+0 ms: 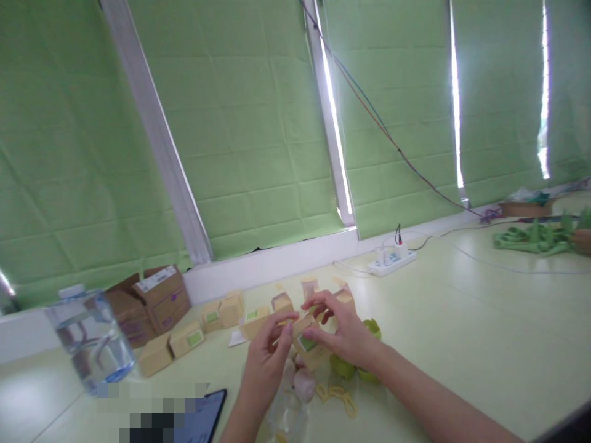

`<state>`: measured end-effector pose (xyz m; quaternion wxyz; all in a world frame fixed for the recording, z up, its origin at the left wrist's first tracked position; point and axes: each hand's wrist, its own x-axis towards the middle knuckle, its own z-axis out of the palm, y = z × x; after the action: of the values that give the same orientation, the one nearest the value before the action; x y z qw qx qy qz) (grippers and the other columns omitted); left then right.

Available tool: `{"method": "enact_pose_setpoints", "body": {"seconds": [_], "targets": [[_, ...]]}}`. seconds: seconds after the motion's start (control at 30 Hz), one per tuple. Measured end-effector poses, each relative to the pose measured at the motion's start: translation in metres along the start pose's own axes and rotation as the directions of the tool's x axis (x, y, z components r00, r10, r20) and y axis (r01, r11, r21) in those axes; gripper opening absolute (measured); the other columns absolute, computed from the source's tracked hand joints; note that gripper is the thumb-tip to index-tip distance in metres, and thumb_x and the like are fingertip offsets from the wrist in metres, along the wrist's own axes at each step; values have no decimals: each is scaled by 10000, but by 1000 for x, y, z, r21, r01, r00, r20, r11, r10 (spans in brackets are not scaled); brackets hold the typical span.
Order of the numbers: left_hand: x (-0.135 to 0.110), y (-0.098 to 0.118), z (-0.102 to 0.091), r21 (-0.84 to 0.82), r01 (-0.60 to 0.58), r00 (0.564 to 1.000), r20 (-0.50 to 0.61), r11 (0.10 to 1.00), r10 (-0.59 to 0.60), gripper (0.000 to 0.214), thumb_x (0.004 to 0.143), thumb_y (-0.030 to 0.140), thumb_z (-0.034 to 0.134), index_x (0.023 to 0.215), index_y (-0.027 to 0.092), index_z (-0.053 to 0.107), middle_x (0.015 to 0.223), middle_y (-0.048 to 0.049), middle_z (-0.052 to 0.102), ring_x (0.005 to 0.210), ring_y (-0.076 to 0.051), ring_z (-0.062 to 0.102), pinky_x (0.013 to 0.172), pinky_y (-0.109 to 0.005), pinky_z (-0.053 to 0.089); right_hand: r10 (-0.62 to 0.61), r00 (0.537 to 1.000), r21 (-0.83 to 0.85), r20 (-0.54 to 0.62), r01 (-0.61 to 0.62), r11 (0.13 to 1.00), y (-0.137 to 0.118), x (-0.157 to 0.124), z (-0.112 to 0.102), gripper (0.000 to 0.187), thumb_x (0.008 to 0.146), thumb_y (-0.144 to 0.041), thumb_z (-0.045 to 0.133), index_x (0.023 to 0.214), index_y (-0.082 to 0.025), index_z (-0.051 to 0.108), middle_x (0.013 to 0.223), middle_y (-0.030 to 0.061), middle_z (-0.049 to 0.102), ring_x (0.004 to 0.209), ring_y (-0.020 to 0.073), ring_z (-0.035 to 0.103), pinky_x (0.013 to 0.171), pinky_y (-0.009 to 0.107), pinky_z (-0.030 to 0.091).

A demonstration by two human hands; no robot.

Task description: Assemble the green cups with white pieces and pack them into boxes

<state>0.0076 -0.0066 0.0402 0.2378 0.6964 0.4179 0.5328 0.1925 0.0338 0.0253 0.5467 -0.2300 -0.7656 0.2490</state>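
Between my two hands is a small yellow cardboard box (310, 352) with a green label, tilted above the table. My left hand (271, 349) grips its left side with bent fingers. My right hand (339, 329) has its thumb on the box's front and its fingers curled over the top. Just below lie pale round pieces (303, 384), a clear plastic container (289, 415) and yellow loops (339, 397). Green cup-like pieces (342, 367) sit beside my right wrist, partly covered by it. Several opened small boxes (282, 301) stand behind my hands.
Closed small boxes (187, 338) line the left, near a brown carton (161, 298) and a large water bottle (95, 338). A phone (210, 415) lies at front left, partly pixelated. A power strip (392, 263) with cables stands at the back; green items (530, 239) lie far right.
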Motion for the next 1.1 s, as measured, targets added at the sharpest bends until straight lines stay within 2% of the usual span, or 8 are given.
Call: {"method": "enact_pose_setpoints", "body": {"seconds": [0.17,0.3,0.57,0.77,1.1], "targets": [[-1,3,3,67,-38,999,-25,997,39,290,900,434,535,1022,211,674,1109,-75,687,1044,-226,653,857,-318,552,-56,998,-32,41,57,998,-1,0,-1,295,865,-361,667,1132,-258,596,1094,37,637,899,173,590,719,288,496],[-3,1,5,119,-85,995,-36,989,90,268,907,394,525,1043,219,675,1090,-81,687,1007,-216,654,827,-314,559,-92,993,-6,76,93,996,-4,0,-3,247,891,-353,633,1116,-256,601,1113,40,623,925,171,577,683,257,492],[-5,1,7,179,-112,991,-56,978,123,253,929,355,489,1048,233,675,1055,-74,687,974,-209,655,794,-308,568,-113,988,12,102,113,994,-7,-2,-4,265,891,-341,637,1139,-261,589,1128,40,613,954,173,573,700,255,500],[-7,6,5,164,-98,994,-35,982,105,263,923,377,500,1043,234,685,1089,-77,681,1031,-228,638,802,-311,565,-94,990,15,101,93,996,-6,-1,-3,245,897,-376,619,1103,-246,596,1099,45,622,924,177,584,681,258,502],[-9,1,5,131,-129,992,4,983,129,242,934,351,515,1068,262,696,1167,-76,645,1114,-226,602,862,-324,557,-94,991,-7,94,95,995,-2,-3,-3,224,942,-369,551,1131,-251,579,1054,37,607,909,172,576,702,260,491]]}}
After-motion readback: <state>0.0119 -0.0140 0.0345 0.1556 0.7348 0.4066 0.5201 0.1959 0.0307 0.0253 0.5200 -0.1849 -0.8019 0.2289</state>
